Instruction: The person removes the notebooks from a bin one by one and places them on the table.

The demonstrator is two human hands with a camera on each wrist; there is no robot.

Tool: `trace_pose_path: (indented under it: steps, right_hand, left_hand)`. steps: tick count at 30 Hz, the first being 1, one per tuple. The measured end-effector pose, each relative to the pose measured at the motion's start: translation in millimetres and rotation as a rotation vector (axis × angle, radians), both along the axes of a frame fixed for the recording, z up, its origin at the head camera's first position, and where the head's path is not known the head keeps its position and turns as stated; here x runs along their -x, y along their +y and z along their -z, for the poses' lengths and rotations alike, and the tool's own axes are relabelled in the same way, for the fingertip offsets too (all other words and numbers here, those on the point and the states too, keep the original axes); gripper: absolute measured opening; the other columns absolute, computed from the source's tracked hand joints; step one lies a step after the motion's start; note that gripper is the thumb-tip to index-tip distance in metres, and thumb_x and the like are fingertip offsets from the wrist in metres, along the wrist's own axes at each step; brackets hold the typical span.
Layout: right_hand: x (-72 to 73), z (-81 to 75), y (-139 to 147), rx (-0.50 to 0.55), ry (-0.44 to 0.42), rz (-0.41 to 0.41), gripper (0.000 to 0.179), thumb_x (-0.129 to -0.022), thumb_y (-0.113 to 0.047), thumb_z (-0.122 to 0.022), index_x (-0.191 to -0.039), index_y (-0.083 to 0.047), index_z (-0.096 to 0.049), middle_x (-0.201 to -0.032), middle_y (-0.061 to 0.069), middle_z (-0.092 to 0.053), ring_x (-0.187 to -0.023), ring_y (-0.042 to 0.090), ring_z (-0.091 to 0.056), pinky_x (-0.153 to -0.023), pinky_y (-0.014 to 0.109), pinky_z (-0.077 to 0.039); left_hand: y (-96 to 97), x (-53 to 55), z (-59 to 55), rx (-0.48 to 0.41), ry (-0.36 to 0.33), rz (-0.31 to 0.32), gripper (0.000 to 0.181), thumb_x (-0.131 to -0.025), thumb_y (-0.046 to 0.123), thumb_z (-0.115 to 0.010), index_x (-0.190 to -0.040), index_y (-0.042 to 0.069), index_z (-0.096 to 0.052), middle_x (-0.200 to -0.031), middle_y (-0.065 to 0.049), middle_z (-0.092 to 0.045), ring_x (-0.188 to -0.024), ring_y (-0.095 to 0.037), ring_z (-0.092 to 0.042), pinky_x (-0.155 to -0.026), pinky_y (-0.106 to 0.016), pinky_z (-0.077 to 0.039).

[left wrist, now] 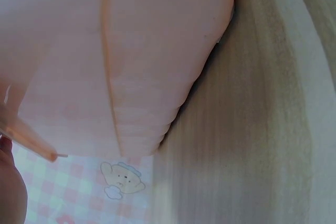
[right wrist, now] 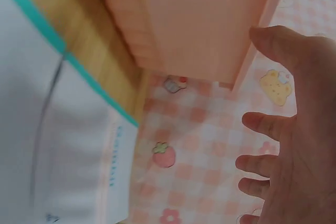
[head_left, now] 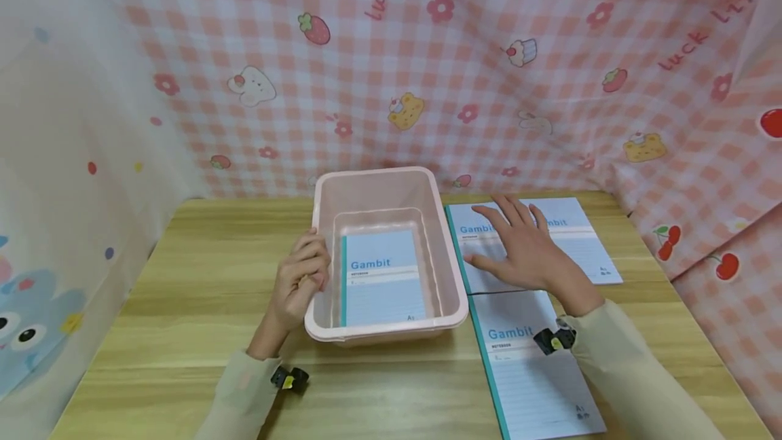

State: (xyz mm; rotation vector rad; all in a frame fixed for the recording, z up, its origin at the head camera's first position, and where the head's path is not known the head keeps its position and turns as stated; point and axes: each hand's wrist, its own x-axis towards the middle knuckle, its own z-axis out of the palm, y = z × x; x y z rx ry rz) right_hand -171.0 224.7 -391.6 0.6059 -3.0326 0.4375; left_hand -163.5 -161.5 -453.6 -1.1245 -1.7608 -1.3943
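A pale pink plastic basin [head_left: 449, 277] stands on the wooden table, with one Gambit notebook [head_left: 381, 284] lying flat inside it. My left hand [head_left: 302, 277] grips the basin's left rim, fingers curled over the edge. Spread and holding nothing, my right hand [head_left: 519, 246] hovers above the notebooks to the right of the basin. Beneath it lie a notebook [head_left: 476, 270] near the basin and another notebook [head_left: 580, 250] beside it, partly hidden by the hand. Closer to the front, a third notebook [head_left: 537, 372] lies partly under the right forearm. The right wrist view shows the basin's outer wall [right wrist: 189, 24] near the thumb.
The wooden table [head_left: 201, 304] extends left and in front of the basin. A pink checked cloth [head_left: 366, 87] hangs behind the table's back edge, and a pale printed cloth [head_left: 79, 121] hangs at the left. Black wrist cameras sit on both sleeves.
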Motion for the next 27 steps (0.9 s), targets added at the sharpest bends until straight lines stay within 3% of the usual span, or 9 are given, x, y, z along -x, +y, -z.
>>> trace_pose_path:
  steps: [9,19,27]
  right_hand:
    - [14.4,-20.0,-19,0.027,-0.009,-0.014,0.092,-0.092,-0.066,-0.056,-0.165,-0.027,-0.016,-0.173,0.013,-0.008,-0.158,0.041,-0.007,-0.12,0.069,-0.003]
    - [25.2,-40.2,-41,0.022,0.018,-0.045,0.093,-0.09,-0.068,-0.059,-0.164,-0.026,-0.02,-0.173,0.01,-0.008,-0.16,0.037,-0.005,-0.121,0.07,-0.001]
    - [32.1,-57.3,-63,0.039,0.015,-0.075,0.094,-0.087,-0.074,-0.058,-0.163,-0.036,-0.017,-0.174,0.005,-0.005,-0.16,0.036,-0.003,-0.119,0.073,0.001]
  left_hand:
    - [0.0,-0.4,0.5,-0.006,0.005,0.011,0.024,-0.073,-0.006,-0.039,-0.059,0.012,-0.046,-0.073,-0.007,-0.051,-0.086,-0.028,-0.047,-0.109,-0.047,-0.032]
    - [-0.7,0.0,-0.5,0.001,-0.017,0.005,0.025,-0.075,-0.006,-0.039,-0.059,0.012,-0.046,-0.073,-0.008,-0.052,-0.086,-0.027,-0.047,-0.113,-0.047,-0.03]
    - [-0.9,-1.1,1.4,0.013,-0.037,-0.013,0.024,-0.076,-0.004,-0.039,-0.059,0.012,-0.046,-0.075,-0.009,-0.053,-0.088,-0.026,-0.048,-0.118,-0.047,-0.028]
